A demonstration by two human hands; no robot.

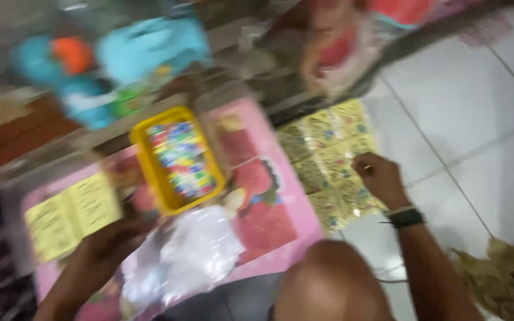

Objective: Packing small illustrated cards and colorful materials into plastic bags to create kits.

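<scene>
Right hand is pinching closed fingertips on the yellow patterned sheets; left hand is gripping a crinkly clear bag. Beyond those fingers, the yellow bead tray is risking a spill if nudged.

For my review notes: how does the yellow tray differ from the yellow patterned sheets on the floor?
The yellow tray is a raised-rim container filled with small multicoloured pieces; the yellow patterned sheets lie flat. The tray sits on the pink mat, the sheets on the white tiles. Only the sheets are touched, by the right hand. Both are yellow.
</scene>
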